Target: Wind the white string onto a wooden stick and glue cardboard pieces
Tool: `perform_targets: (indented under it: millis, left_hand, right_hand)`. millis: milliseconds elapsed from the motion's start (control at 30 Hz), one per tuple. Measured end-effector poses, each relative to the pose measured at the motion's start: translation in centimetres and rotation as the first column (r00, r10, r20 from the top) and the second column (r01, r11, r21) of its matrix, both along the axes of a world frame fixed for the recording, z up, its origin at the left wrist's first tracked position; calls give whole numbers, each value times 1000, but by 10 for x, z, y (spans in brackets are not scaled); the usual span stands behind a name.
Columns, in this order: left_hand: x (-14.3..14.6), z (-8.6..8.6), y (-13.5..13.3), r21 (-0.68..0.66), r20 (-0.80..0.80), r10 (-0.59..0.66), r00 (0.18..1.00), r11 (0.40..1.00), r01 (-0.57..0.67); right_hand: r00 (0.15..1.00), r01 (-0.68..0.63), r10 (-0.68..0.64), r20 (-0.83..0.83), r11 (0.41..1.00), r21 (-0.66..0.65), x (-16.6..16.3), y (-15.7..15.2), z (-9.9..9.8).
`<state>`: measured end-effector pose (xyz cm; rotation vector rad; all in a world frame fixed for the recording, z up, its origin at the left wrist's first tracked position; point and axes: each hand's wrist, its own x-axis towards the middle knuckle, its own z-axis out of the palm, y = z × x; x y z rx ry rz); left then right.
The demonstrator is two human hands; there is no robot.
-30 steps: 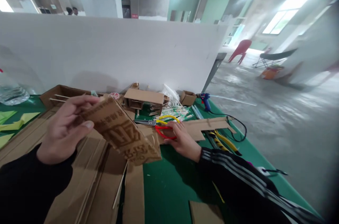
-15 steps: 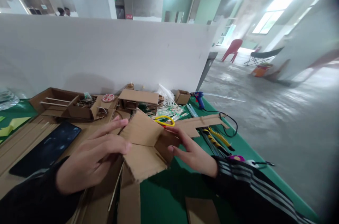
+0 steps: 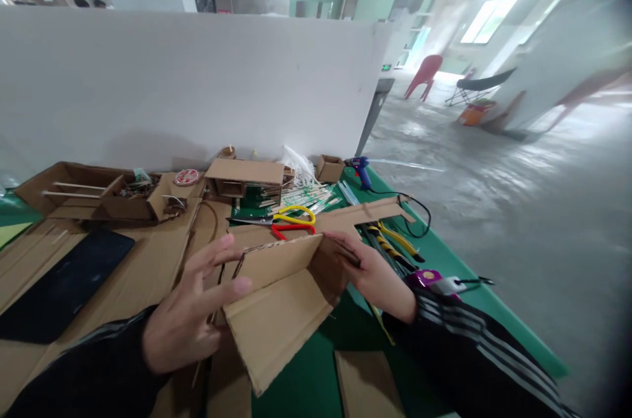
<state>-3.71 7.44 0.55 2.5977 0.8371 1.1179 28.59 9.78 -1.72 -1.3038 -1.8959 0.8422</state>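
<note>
"Where is our folded, brown cardboard piece?"
"Between both hands, its long axis running near left to far right. Our right hand grips its right end; our left hand spreads fingers at its left edge. We cannot tell if that one grips."
"Our counts?"
"One folded piece; beyond it, one pair of red-and-yellow-handled metal scissors; left, one flat black phone."
</note>
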Motion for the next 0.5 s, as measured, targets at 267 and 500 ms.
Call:
perform_targets:
  millis: [267,500]
  left_hand:
    - [9,3,-4,-314,63,-55,997,947,72]
    - [28,15,5,-242,64,-223,973,942,232]
  right_hand:
    - [976,88,-122,178,978,188,-2,-44,-1]
    - [876,31,-79,476,994,107,19,-126,-19]
